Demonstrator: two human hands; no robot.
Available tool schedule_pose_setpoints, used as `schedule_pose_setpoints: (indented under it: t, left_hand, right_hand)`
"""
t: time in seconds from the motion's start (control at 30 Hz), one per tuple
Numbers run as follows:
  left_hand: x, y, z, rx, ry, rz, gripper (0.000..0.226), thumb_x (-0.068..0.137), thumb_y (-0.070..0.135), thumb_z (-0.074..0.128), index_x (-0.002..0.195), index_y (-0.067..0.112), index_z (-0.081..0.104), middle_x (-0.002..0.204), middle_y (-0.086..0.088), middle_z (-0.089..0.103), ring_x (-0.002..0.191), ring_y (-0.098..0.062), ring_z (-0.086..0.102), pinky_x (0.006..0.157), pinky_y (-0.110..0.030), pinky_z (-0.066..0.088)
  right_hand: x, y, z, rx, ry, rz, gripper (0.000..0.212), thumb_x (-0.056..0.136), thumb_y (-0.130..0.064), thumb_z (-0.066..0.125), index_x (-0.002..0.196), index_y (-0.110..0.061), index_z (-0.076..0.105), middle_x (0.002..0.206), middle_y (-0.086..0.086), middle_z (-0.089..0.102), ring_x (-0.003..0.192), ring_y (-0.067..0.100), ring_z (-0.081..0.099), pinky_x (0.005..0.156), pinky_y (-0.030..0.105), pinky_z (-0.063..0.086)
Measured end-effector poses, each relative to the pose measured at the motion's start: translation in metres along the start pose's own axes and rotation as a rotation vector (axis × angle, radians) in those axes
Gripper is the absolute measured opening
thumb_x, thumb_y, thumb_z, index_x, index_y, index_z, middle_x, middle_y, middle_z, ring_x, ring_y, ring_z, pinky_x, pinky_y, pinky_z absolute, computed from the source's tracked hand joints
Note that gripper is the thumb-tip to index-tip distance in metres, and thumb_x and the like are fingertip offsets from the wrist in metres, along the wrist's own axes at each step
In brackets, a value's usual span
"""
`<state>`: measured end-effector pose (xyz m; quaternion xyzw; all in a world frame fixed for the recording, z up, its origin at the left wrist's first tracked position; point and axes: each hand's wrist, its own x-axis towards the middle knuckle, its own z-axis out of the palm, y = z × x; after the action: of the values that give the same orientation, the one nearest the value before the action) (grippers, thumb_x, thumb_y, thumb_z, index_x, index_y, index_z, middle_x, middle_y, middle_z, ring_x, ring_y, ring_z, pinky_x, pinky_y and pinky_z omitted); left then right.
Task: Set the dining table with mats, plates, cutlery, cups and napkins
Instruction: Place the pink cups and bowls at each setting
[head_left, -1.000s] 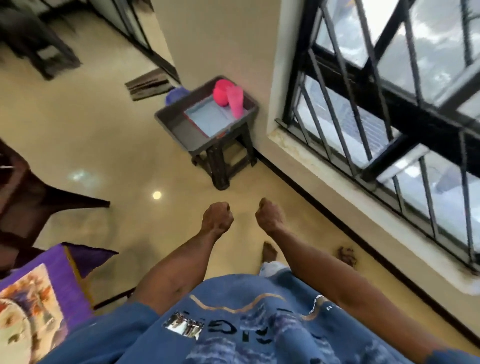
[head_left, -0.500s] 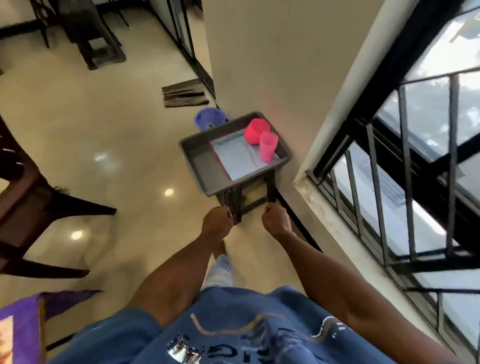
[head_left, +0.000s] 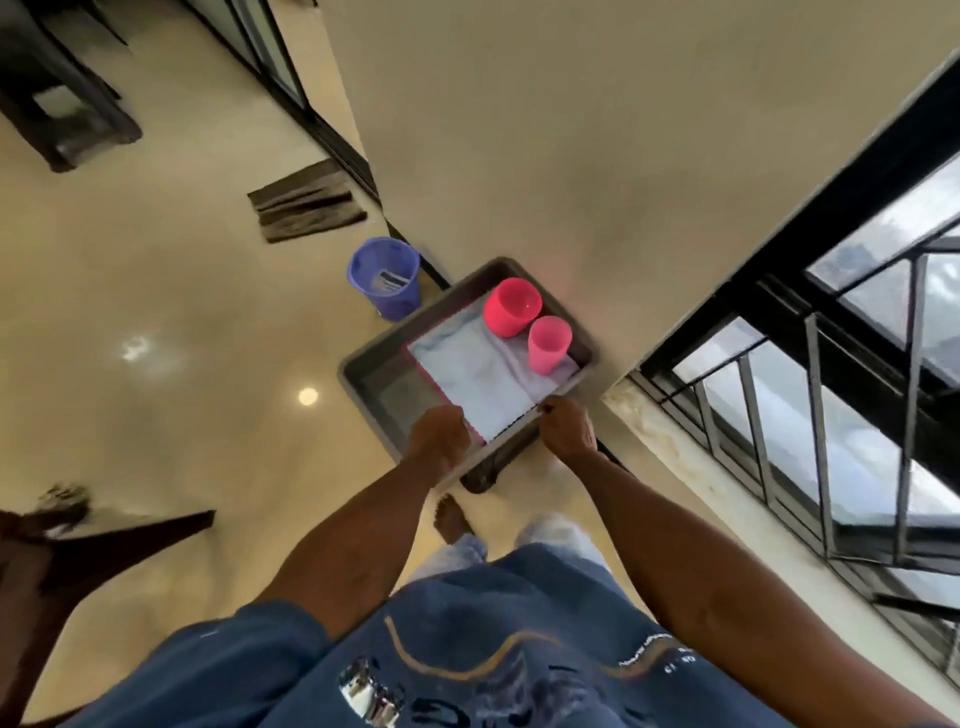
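Tableware for the setting is gathered in a grey plastic tray, which is perched on a small dark stool against the wall, beside the barred window; it seems to have been parked there as a carrying station, so that several items can be taken to the dining table in one trip. A pale blue mat or folded cloth, edged in red, is laid flat across the right part of the tray floor, probably so that it stays uncreased and gives the cups a steady base. At the far corner a red bowl-like cup is stood upright, and just beside it, nearer the window, a smaller pink tumbler is stood on the cloth. The near rim of the tray is met by both hands: the left hand is reached over the rim toward the cloth's near edge, its fingers hidden, so whether anything is gripped cannot be told; the right hand is curled at the rim, apparently pinching it or the cloth's corner. A purple mesh bin is stood on the floor behind the tray, apart from the task.
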<state>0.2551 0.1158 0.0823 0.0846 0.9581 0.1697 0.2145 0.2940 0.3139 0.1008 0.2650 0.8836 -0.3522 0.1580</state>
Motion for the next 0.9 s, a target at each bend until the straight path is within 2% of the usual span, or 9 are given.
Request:
schedule_pose_setpoints:
  t: [0.07, 0.17, 0.3, 0.4, 0.53, 0.63, 0.73, 0.83, 0.9]
  left_hand:
    - [0.027, -0.001, -0.008, 0.026, -0.016, 0.036, 0.019, 0.097, 0.019, 0.049, 0.103, 0.009, 0.065, 0.107, -0.009, 0.066, 0.100, -0.026, 0.062, 0.088, -0.038, 0.052]
    - [0.063, -0.002, -0.011, 0.021, -0.060, 0.051, 0.015, 0.095, 0.017, 0.051, 0.098, 0.010, 0.064, 0.105, -0.009, 0.065, 0.100, -0.026, 0.061, 0.087, -0.038, 0.051]
    - [0.101, 0.009, -0.010, 0.010, -0.115, 0.051, 0.020, 0.095, 0.016, 0.049, 0.101, 0.006, 0.065, 0.111, -0.011, 0.066, 0.108, -0.030, 0.059, 0.091, -0.038, 0.049]
    - [0.126, 0.023, -0.004, -0.025, -0.132, 0.018, 0.020, 0.093, 0.014, 0.049, 0.100, 0.007, 0.066, 0.113, -0.010, 0.067, 0.110, -0.030, 0.058, 0.092, -0.035, 0.048]
    - [0.159, 0.040, 0.003, -0.076, -0.148, -0.050, 0.018, 0.090, 0.011, 0.048, 0.088, 0.007, 0.065, 0.101, -0.009, 0.068, 0.099, -0.029, 0.060, 0.078, -0.033, 0.047]
    - [0.179, 0.049, 0.009, -0.110, -0.150, -0.110, 0.019, 0.089, 0.011, 0.047, 0.084, 0.005, 0.064, 0.092, -0.008, 0.067, 0.089, -0.026, 0.059, 0.073, -0.034, 0.047]
    - [0.198, 0.053, 0.017, -0.172, -0.134, -0.177, 0.020, 0.090, 0.012, 0.048, 0.077, 0.004, 0.062, 0.084, -0.008, 0.067, 0.082, -0.025, 0.059, 0.073, -0.042, 0.051]
    - [0.207, 0.053, 0.026, -0.208, -0.157, -0.238, 0.022, 0.090, 0.012, 0.047, 0.073, 0.004, 0.060, 0.080, -0.007, 0.066, 0.077, -0.025, 0.058, 0.068, -0.040, 0.050]
    - [0.212, 0.052, 0.031, -0.231, -0.175, -0.282, 0.022, 0.089, 0.013, 0.046, 0.074, 0.005, 0.061, 0.079, -0.005, 0.066, 0.076, -0.024, 0.058, 0.066, -0.038, 0.049]
  right_hand:
    - [0.020, -0.004, -0.001, 0.039, -0.001, 0.047, 0.024, 0.081, -0.004, 0.054, 0.099, -0.005, 0.070, 0.108, 0.020, 0.069, 0.103, 0.037, 0.063, 0.080, 0.035, 0.048]
    - [0.052, -0.004, -0.001, 0.075, -0.008, 0.133, 0.019, 0.084, -0.007, 0.050, 0.098, 0.000, 0.061, 0.106, 0.023, 0.065, 0.100, 0.040, 0.061, 0.071, 0.035, 0.043]
    - [0.101, -0.003, -0.008, 0.148, -0.013, 0.272, 0.030, 0.091, -0.013, 0.050, 0.117, 0.000, 0.057, 0.117, 0.024, 0.061, 0.108, 0.037, 0.059, 0.072, 0.029, 0.036]
    - [0.135, -0.001, -0.012, 0.249, 0.020, 0.316, 0.038, 0.088, -0.013, 0.056, 0.124, -0.001, 0.057, 0.117, 0.022, 0.063, 0.110, 0.038, 0.059, 0.074, 0.028, 0.035]
    - [0.181, 0.003, -0.013, 0.334, 0.023, 0.431, 0.041, 0.085, -0.017, 0.060, 0.121, 0.002, 0.059, 0.114, 0.021, 0.067, 0.105, 0.036, 0.063, 0.072, 0.029, 0.038]
    - [0.208, 0.002, -0.012, 0.288, -0.011, 0.422, 0.038, 0.085, -0.015, 0.061, 0.116, 0.007, 0.063, 0.106, 0.021, 0.069, 0.098, 0.032, 0.066, 0.069, 0.026, 0.038]
    - [0.236, 0.003, -0.007, 0.185, -0.106, 0.425, 0.041, 0.088, -0.019, 0.060, 0.120, 0.005, 0.062, 0.108, 0.022, 0.069, 0.101, 0.035, 0.066, 0.073, 0.030, 0.044]
    - [0.256, 0.008, 0.001, 0.144, -0.222, 0.466, 0.041, 0.088, -0.012, 0.054, 0.126, 0.000, 0.059, 0.105, 0.020, 0.070, 0.095, 0.037, 0.069, 0.063, 0.031, 0.051]
    - [0.269, 0.012, 0.004, 0.151, -0.238, 0.491, 0.036, 0.089, -0.011, 0.052, 0.121, 0.002, 0.060, 0.099, 0.017, 0.071, 0.093, 0.036, 0.069, 0.069, 0.036, 0.057]
